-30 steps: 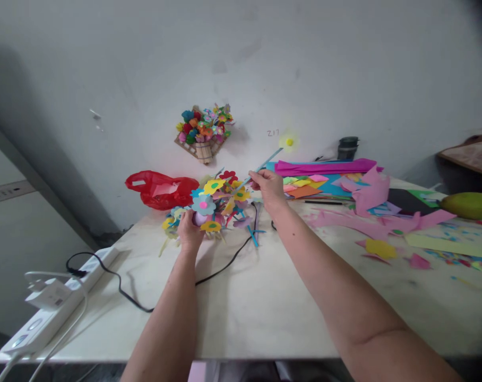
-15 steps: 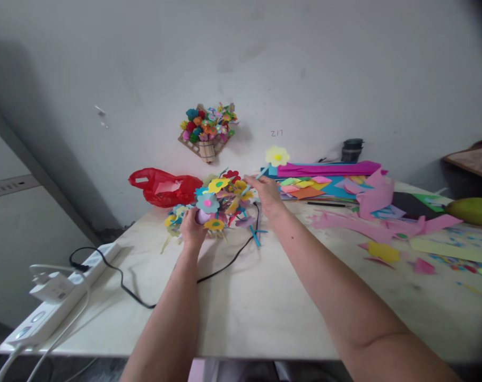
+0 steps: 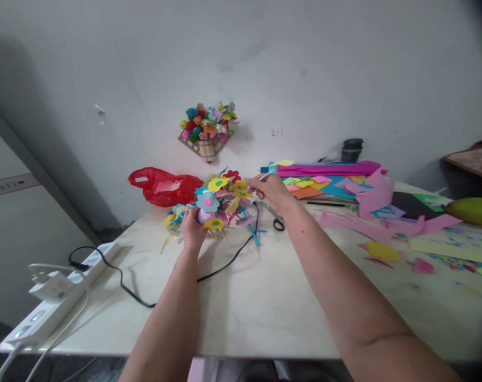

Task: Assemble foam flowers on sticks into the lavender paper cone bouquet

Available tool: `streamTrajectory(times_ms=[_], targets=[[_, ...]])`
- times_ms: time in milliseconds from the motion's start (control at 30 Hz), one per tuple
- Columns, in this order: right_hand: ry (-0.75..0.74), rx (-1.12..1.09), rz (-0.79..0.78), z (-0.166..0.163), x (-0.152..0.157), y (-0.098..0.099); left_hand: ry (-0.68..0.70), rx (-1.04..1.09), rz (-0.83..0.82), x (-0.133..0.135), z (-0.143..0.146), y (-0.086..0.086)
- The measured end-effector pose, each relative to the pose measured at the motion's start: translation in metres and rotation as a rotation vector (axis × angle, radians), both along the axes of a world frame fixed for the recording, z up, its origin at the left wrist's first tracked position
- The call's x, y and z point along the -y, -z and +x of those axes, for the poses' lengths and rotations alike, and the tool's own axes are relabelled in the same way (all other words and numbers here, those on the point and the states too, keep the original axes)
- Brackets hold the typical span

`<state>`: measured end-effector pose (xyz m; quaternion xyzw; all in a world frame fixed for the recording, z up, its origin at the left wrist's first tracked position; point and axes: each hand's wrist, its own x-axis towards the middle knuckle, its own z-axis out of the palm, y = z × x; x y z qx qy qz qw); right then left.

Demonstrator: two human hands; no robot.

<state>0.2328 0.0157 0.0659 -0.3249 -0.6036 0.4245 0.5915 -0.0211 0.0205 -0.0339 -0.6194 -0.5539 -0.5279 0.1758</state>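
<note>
My left hand (image 3: 192, 228) is closed at the near side of a bunch of colourful paper flowers (image 3: 208, 201), where a pale lilac piece shows beside the thumb. The lower part of the bunch is hidden. To its right my right hand (image 3: 275, 190) pinches the thin pale blue stem of a paper flower (image 3: 284, 163). That flower's pale yellow head is tilted, seen nearly edge-on above the knuckles. Blue paper stems (image 3: 254, 234) lie on the table under the bunch. Scissors with a black handle (image 3: 278, 225) lie just below my right wrist.
A red plastic bag (image 3: 161, 188) sits behind the bunch. Coloured paper sheets (image 3: 328, 170), pink scraps (image 3: 364, 225) and a black pen (image 3: 326, 203) lie to the right. A power strip (image 3: 58, 302) lines the left edge; its black cord (image 3: 229, 265) crosses the table. A flower ornament (image 3: 207, 130) hangs behind.
My right hand has moved slightly right, away from the bunch, and its yellow flower has tipped over and lowered. The scissors' handle has come into sight. My left hand stays put.
</note>
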Motion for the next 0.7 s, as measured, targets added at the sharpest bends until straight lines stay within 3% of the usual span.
streamTrajectory(times_ms=[133, 700], targets=[[-0.084, -0.033, -0.018, 0.0048, 0.0043, -0.0033, 0.003, 0.007, -0.008, -0.0002, 0.0002, 0.0001], [0.105, 0.167, 0.089, 0.0007, 0.0054, -0.0058, 0.020, 0.025, -0.007, 0.0038, 0.0026, -0.0038]])
